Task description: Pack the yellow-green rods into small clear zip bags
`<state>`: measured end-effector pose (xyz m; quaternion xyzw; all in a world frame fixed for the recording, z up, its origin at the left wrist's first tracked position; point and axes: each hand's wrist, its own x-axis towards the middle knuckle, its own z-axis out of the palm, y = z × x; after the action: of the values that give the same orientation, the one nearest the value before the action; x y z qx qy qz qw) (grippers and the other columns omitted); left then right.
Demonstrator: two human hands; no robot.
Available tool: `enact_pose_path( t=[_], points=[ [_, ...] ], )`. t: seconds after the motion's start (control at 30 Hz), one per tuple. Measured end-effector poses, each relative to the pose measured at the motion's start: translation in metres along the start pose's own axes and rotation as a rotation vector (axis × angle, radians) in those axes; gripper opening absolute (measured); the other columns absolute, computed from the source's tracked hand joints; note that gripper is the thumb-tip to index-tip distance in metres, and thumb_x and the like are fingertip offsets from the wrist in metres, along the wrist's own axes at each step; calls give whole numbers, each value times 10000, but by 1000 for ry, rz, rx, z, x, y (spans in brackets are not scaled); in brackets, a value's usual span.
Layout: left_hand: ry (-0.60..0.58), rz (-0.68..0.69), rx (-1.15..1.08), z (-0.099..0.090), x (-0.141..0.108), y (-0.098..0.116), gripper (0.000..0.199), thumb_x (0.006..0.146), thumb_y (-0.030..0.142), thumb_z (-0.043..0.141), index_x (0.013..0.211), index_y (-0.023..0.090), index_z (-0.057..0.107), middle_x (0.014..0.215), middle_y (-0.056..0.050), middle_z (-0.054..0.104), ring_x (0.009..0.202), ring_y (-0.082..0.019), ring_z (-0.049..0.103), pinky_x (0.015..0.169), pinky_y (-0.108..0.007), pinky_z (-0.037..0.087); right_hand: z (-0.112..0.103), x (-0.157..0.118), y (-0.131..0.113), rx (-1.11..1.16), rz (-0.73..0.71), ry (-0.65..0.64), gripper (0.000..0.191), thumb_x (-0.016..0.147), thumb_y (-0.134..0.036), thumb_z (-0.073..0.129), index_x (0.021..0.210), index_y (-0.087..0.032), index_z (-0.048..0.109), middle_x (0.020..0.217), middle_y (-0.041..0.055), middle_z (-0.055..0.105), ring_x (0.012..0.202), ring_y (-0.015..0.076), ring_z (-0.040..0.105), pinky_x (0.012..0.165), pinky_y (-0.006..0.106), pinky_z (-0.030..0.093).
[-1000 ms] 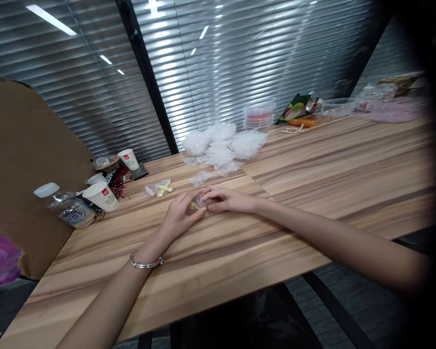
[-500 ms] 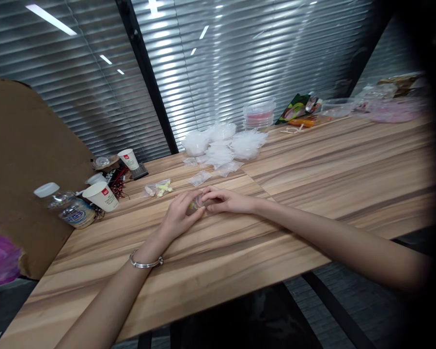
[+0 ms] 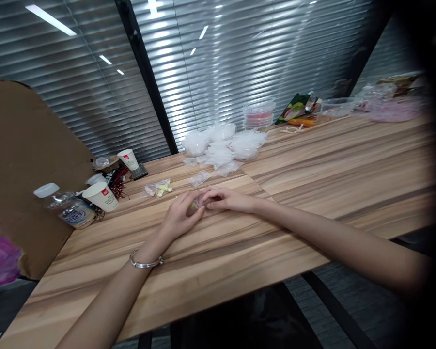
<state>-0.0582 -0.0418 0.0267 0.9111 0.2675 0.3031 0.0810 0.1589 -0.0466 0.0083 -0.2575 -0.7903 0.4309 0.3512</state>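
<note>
Fingers (image 3: 196, 217) of left hand (image 3: 177, 213) and right hand (image 3: 233, 199) grip a small clear bag (image 3: 194, 206), yellow inside, near a bagged yellow piece (image 3: 163, 187).

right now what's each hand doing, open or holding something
Left hand: holding a small clear bag.
Right hand: curled at the bag's edge, grip unclear.

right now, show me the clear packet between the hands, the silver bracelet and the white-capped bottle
Clear packet (image 3: 195, 205): head view, its exposed middle.
Silver bracelet (image 3: 145, 265): head view, the near side of its band.
White-capped bottle (image 3: 68, 207): head view, its body, below the cap.
</note>
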Motion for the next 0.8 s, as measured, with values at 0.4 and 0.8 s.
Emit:
enact_pose_path(
  t=[0.4,0.8],
  points=[
    [19,-36,9,0,-1,-1,375,829,292,534,1196,223,503,1172,-51,602,1093,-163,557,962,-320,457,2,0,2,1,71,49,305,834,-254,582,1128,-181,615,1162,53,558,1054,133,509,970,296,397],
    [18,-27,3,1,-1,-1,346,831,279,522,1170,210,524,1142,-58,615,1064,-166,572,937,-314,474,2,1,0,-42,30,31,273,844,-257,574,1104,-199,633,1167,49,547,1083,137,501,985,298,384]
  ],
)
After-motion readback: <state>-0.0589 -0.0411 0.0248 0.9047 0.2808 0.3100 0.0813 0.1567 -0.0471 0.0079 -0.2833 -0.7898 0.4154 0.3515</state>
